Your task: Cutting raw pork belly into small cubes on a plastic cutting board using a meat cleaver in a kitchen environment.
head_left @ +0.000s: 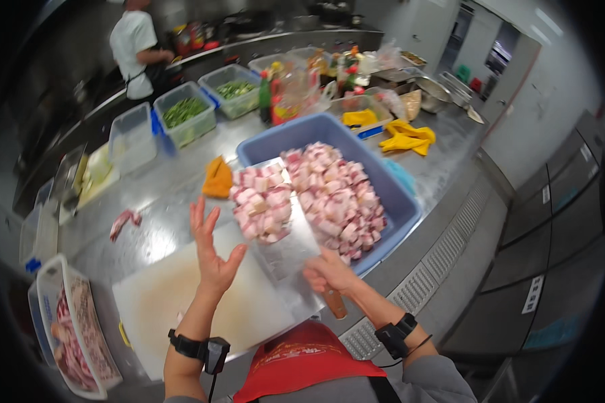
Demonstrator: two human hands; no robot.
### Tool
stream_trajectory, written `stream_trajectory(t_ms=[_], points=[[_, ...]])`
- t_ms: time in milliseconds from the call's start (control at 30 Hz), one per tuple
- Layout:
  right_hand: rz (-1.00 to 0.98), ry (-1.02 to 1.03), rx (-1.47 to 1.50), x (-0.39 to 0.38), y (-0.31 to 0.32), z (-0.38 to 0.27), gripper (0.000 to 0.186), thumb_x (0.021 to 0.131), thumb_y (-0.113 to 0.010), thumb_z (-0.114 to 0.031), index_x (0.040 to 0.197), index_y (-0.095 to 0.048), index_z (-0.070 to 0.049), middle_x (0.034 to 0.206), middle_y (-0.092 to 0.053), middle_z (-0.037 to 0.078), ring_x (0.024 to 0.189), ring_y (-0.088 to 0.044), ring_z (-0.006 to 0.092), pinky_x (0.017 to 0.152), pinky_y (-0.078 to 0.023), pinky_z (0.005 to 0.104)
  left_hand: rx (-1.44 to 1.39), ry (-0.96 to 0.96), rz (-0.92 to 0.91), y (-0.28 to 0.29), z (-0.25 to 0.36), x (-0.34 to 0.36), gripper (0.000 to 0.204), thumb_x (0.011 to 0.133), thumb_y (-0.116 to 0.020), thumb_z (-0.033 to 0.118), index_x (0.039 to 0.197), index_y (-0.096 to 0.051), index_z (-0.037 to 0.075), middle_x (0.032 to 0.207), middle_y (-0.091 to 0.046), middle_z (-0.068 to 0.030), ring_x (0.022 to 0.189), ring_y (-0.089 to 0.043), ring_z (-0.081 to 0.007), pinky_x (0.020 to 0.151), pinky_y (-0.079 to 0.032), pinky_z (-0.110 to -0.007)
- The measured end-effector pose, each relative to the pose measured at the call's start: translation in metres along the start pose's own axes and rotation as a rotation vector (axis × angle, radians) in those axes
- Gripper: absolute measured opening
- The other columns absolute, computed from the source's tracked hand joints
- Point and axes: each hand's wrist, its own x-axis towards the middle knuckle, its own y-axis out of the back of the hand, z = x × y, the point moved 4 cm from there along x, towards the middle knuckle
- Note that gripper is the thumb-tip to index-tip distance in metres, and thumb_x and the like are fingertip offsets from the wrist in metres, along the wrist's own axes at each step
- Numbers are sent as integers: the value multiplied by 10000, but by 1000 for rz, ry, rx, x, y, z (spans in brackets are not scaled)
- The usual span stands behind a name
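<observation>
My right hand [329,272] is closed round the wooden handle of a broad cleaver [286,258]. A heap of diced pork [262,207], pink and white, rests on its flat blade at the left edge of a blue-grey plastic tub [400,201]. Inside the tub lies a large pile of similar pork cubes [339,198]. My left hand [215,252] is open, fingers spread, beside the meat on the blade and above the white cutting board [161,302]. It holds nothing. The cleaver covers the board's right part.
A container of meat strips [81,336] stands at left, near a scrap of meat [124,223]. Orange cloth [218,178] and yellow gloves [408,138] flank the tub. Behind are containers of chopped greens [185,113] and bottles [265,97]. A person [138,50] stands across the counter.
</observation>
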Motion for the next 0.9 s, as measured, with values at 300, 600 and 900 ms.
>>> stream_trajectory(t_ms=[300,600,900], points=[[617,729,-1243,-46,110,-125,124,878,-504,-103,940,-488,4,693,-550,220,548,-511,397,528,-428,429,723,752,-357,73,-123,-186,660,770,-677,219,1354,-394,100,1427,-188,-327,1326,-193,-460,1059,-255,-526],[302,686,-417,-17,92,-151,62,913,-464,-85,920,-488,-29,598,-465,-16,438,-414,56,393,-351,238,891,739,-223,95,-104,-250,330,732,-582,23,1059,-571,64,1121,-525,-192,980,-506,-401,838,-443,-465],[-17,49,-404,13,-10,5,115,895,-463,-93,1004,-455,-55,638,-488,38,414,-414,89,369,-370,237,-175,1302,194,104,-112,-234,207,810,-610,65,1012,-608,17,923,-619,-105,793,-606,-160,597,-523,-317]])
